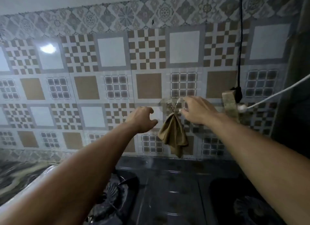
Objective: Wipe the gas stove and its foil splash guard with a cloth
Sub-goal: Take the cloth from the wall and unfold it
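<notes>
A brown cloth (173, 134) hangs from a clear hook (168, 105) on the tiled wall, above the back edge of the black glass gas stove (169, 191). My left hand (142, 119) hovers just left of the cloth, with fingers loosely curled and nothing in them. My right hand (198, 110) is at the hook's right side, thumb and fingers spread apart near the cloth's top; contact is blurred. A shiny foil splash guard edge (38, 176) shows at lower left, partly hidden by my left forearm. Burners sit at left (114, 193) and right (251, 209).
A black cable (240, 40) hangs down the wall on the right to a dark plug. A white cable (276, 94) runs off to the right. A beige block (230, 105) is fixed on the wall beside my right hand. Marbled counter (15, 172) lies at left.
</notes>
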Available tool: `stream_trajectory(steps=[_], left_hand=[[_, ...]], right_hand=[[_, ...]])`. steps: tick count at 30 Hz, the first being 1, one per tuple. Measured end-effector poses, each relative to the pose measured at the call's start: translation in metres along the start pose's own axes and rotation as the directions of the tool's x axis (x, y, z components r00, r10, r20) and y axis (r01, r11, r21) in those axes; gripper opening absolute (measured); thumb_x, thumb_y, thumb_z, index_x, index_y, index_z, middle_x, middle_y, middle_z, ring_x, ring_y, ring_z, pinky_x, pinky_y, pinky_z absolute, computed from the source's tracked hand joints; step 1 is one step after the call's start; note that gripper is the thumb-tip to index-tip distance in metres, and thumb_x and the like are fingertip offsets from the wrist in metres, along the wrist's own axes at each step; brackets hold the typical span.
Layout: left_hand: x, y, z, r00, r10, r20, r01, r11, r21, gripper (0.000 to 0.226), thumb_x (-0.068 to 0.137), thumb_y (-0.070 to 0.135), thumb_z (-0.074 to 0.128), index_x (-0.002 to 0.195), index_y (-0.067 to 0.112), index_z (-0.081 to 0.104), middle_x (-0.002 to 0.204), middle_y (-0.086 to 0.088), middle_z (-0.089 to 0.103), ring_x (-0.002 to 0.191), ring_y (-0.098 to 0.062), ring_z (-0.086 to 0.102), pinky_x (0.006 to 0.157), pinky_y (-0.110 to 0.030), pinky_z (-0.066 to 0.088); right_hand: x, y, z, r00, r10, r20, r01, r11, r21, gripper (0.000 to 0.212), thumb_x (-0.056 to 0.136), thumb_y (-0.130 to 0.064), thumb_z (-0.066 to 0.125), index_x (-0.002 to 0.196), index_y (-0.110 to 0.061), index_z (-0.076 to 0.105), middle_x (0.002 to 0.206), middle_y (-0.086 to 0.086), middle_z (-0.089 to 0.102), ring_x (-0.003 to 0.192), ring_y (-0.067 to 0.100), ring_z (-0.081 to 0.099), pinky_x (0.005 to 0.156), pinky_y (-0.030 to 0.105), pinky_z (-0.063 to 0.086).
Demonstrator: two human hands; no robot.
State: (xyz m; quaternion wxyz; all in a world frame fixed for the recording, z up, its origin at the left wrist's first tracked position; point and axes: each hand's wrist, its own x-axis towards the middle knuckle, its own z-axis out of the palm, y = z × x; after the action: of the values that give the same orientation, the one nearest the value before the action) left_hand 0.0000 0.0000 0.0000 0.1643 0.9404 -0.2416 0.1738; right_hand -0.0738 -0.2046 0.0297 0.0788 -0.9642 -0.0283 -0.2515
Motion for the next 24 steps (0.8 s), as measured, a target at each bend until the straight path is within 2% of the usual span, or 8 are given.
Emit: stream_trajectory(steps=[7, 9, 12, 15, 17, 20, 22, 24], left_hand=[[0.022, 0.002, 0.063, 0.989, -0.068, 0.13, 0.074, 0.996, -0.042, 0.048, 0.091, 0.029, 0.06, 0.134, 0.011, 0.051, 0.135, -0.008, 0.055, 0.122, -0.025, 0.052, 0.1, -0.038, 0.046], [0.03, 0.001, 0.076, 0.983, -0.091, 0.158, 0.107, 0.99, -0.097, 0.037, 0.091, 0.024, 0.06, 0.127, 0.014, 0.058, 0.127, -0.008, 0.06, 0.112, -0.023, 0.057, 0.094, -0.036, 0.05], [0.038, 0.0, 0.096, 0.969, -0.101, 0.227, 0.155, 0.96, -0.232, 0.019, 0.088, 0.014, 0.062, 0.106, 0.014, 0.069, 0.103, -0.001, 0.066, 0.085, -0.012, 0.062, 0.072, -0.025, 0.053], [0.042, -0.001, 0.111, 0.957, -0.104, 0.271, 0.19, 0.93, -0.313, 0.016, 0.086, 0.009, 0.065, 0.1, 0.011, 0.069, 0.09, 0.004, 0.061, 0.077, -0.005, 0.058, 0.061, -0.016, 0.047], [0.045, -0.002, 0.115, 0.958, -0.152, 0.242, 0.235, 0.903, -0.361, 0.013, 0.083, 0.008, 0.068, 0.095, 0.01, 0.07, 0.09, 0.001, 0.065, 0.079, -0.007, 0.062, 0.061, -0.017, 0.05], [0.048, -0.005, 0.107, 0.959, -0.242, 0.146, 0.282, 0.831, -0.479, 0.009, 0.08, 0.004, 0.069, 0.081, 0.012, 0.064, 0.088, -0.005, 0.067, 0.082, -0.016, 0.066, 0.069, -0.027, 0.057], [0.049, -0.007, 0.092, 0.958, -0.275, 0.086, 0.275, 0.784, -0.556, 0.018, 0.078, 0.001, 0.069, 0.076, 0.014, 0.058, 0.086, -0.006, 0.064, 0.082, -0.019, 0.064, 0.07, -0.031, 0.057], [0.048, -0.009, 0.073, 0.963, -0.266, 0.035, 0.234, 0.769, -0.595, 0.021, 0.079, -0.002, 0.067, 0.075, 0.014, 0.055, 0.082, -0.003, 0.06, 0.08, -0.018, 0.061, 0.064, -0.028, 0.054]], right_hand=[[0.01, 0.028, 0.065, 0.984, 0.097, 0.152, -0.102, 0.994, 0.031, 0.01, 0.087, -0.03, 0.064, 0.084, -0.021, 0.061, 0.09, 0.002, 0.061, 0.079, 0.021, 0.058, 0.069, 0.036, 0.052], [0.012, 0.035, 0.083, 0.964, 0.096, 0.25, -0.122, 0.988, 0.092, 0.002, 0.088, -0.025, 0.064, 0.086, -0.025, 0.064, 0.092, 0.0, 0.062, 0.08, 0.017, 0.059, 0.073, 0.037, 0.054], [0.014, 0.042, 0.112, 0.938, 0.069, 0.34, -0.143, 0.97, 0.197, 0.023, 0.088, -0.019, 0.064, 0.11, -0.027, 0.066, 0.106, -0.003, 0.061, 0.092, 0.016, 0.06, 0.08, 0.035, 0.053], [0.015, 0.051, 0.131, 0.945, 0.098, 0.311, -0.171, 0.962, 0.215, 0.036, 0.088, -0.019, 0.063, 0.124, -0.023, 0.059, 0.108, -0.001, 0.059, 0.091, 0.016, 0.058, 0.074, 0.03, 0.049], [0.014, 0.055, 0.134, 0.96, 0.128, 0.249, -0.192, 0.948, 0.253, 0.03, 0.088, -0.018, 0.063, 0.118, -0.021, 0.061, 0.103, 0.001, 0.061, 0.086, 0.013, 0.058, 0.071, 0.029, 0.05], [0.013, 0.057, 0.125, 0.975, 0.198, 0.101, -0.22, 0.918, 0.331, 0.022, 0.085, -0.025, 0.07, 0.107, -0.022, 0.065, 0.102, -0.002, 0.062, 0.084, 0.01, 0.056, 0.066, 0.025, 0.046], [0.013, 0.056, 0.112, 0.962, 0.273, 0.026, -0.261, 0.881, 0.395, 0.031, 0.077, -0.035, 0.077, 0.102, -0.023, 0.063, 0.101, -0.005, 0.058, 0.089, 0.012, 0.053, 0.069, 0.028, 0.044], [0.012, 0.053, 0.099, 0.951, 0.309, -0.021, -0.269, 0.857, 0.44, 0.043, 0.069, -0.039, 0.083, 0.1, -0.025, 0.056, 0.102, -0.005, 0.052, 0.094, 0.013, 0.05, 0.073, 0.03, 0.043]])
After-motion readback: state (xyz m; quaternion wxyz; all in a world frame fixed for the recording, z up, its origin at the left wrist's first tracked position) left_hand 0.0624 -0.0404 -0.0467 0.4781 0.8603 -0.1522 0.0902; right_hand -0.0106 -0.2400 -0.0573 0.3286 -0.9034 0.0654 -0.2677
